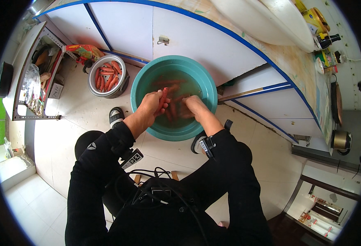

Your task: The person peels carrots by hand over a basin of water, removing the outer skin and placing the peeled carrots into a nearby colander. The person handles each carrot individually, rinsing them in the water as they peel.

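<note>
A wide teal plastic basin (pixel 143 72) of murky water stands on the floor before me. Several reddish carrots (pixel 169 82) lie under the water, their outlines blurred. Over the left part of the basin, my left hand (pixel 152 104) grips one carrot (pixel 164 97), which is tilted with its tip up and clear of the water. My right hand (pixel 194 106) reaches into the right side, its fingers dipped below the surface. Murky water hides whether those fingers hold anything.
Left of the basin, a round pot with a perforated pale insert (pixel 93 67) holds several carrots (pixel 107 78). A metal-framed shelf (pixel 42 40) stands farther left. White cabinet doors (pixel 180 33) rise just behind the basin, below a counter edged in blue (pixel 217 26).
</note>
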`<state>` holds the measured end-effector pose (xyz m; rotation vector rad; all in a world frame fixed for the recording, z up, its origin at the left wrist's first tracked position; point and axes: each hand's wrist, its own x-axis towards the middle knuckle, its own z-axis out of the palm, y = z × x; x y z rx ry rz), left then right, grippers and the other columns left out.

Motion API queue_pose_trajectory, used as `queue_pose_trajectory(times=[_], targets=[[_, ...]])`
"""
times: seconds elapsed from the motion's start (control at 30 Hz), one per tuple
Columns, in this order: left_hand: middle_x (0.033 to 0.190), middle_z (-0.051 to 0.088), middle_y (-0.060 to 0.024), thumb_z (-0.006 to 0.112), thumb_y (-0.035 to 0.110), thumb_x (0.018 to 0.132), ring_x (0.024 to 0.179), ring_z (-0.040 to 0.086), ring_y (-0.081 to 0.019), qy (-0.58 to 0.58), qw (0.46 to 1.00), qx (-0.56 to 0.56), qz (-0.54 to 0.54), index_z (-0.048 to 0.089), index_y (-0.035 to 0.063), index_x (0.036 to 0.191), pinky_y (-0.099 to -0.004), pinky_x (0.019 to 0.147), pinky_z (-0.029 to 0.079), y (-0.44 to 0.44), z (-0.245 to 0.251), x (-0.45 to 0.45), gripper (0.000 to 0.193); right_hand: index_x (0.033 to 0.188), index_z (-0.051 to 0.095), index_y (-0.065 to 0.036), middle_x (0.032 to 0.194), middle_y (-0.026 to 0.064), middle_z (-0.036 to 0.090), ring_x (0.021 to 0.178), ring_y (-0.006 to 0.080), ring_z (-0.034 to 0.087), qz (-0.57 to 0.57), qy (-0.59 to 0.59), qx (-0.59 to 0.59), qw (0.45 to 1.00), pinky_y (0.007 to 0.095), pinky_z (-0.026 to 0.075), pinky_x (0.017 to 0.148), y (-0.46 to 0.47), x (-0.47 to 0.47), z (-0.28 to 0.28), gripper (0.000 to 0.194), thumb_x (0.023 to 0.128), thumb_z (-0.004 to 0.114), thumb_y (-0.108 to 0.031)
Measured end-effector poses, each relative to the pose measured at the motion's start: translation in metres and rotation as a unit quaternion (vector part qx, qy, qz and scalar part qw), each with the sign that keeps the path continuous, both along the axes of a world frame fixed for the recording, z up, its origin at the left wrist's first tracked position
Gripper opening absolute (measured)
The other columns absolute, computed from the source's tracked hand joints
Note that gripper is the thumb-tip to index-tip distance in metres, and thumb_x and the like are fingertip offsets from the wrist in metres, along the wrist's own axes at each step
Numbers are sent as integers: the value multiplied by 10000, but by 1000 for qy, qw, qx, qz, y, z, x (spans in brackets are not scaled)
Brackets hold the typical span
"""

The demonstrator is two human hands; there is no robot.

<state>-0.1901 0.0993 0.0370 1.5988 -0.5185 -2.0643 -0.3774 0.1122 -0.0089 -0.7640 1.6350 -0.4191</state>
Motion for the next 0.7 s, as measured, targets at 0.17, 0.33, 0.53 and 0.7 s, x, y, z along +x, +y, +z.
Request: queue_pose_trajectory(times=[0.17,0.33,0.53,0.7], targets=[[848,623,-31,435,170,965,629,523,-102,82,996,37,1,611,89,916,-228,546,415,1,-22,3,200,928,654,-21,796,113,684,616,171,647,-17,-377,8,926,279,529,502,1,14,51,320,981,490,-291],[700,485,13,404,261,1014,472,365,-51,188,981,32,-22,542,117,836,-187,384,206,3,-6,-7,267,952,641,-43,758,52,646,602,84,582,47,-283,-161,944,207,448,501,-3,18,76,205,967,549,-226],[611,343,71,335,370,1036,433,254,-23,237,970,45,14,472,149,807,-191,355,133,2,33,-16,348,1062,609,-54,879,18,635,751,98,581,2,-103,-341,934,272,501,723,-3,20,74,211,881,674,-142],[560,300,83,296,391,1029,410,215,-29,255,959,78,-92,464,146,814,-204,341,108,-5,37,-11,367,922,604,-29,803,-1,624,671,75,557,29,-149,-351,924,254,481,631,0,18,77,163,886,672,-172]])
